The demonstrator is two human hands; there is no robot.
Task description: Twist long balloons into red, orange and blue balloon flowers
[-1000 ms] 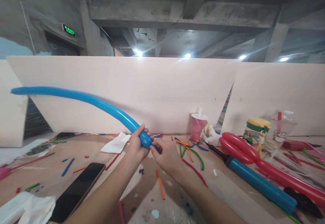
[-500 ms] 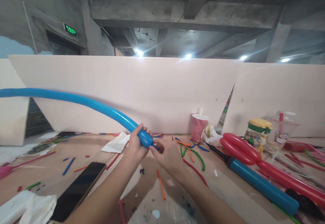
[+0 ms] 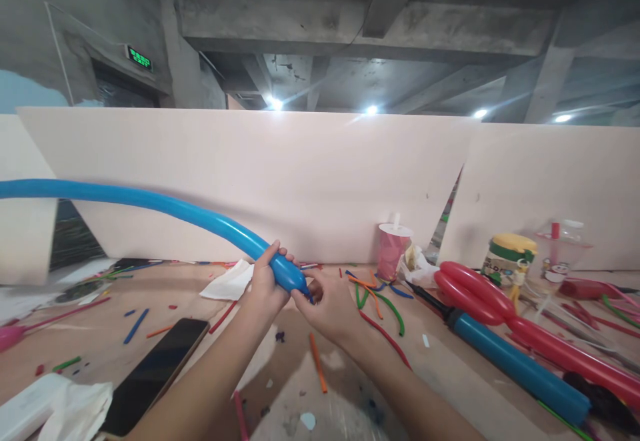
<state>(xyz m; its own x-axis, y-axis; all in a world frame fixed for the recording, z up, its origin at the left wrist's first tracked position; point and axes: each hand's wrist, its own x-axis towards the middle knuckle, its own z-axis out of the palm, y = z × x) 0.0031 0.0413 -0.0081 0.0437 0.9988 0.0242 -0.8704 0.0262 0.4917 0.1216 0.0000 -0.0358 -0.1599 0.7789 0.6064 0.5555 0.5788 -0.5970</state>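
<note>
A long inflated blue balloon (image 3: 200, 217) arcs from the left edge of the view down to the middle, above the table. My left hand (image 3: 270, 281) is wrapped round it close to its lower right end. My right hand (image 3: 325, 301) pinches the narrow blue tip at that end, with thumb and fingers closed on it. The two hands are side by side. Part of the tip is hidden by my right fingers.
On the table (image 3: 350, 387) lie a black phone (image 3: 157, 374), white tissue (image 3: 230, 282) and several loose balloons. Right of the hands are a pink cup (image 3: 393, 254), a blue pump (image 3: 520, 364), a red balloon (image 3: 565, 347) and a yellow-lidded jar (image 3: 510, 257). Pale boards stand behind.
The left part of the blue balloon has dipped slightly. My right fingers have shifted a little around the tip, and more of the blue tip shows between them. My left hand has barely moved.
</note>
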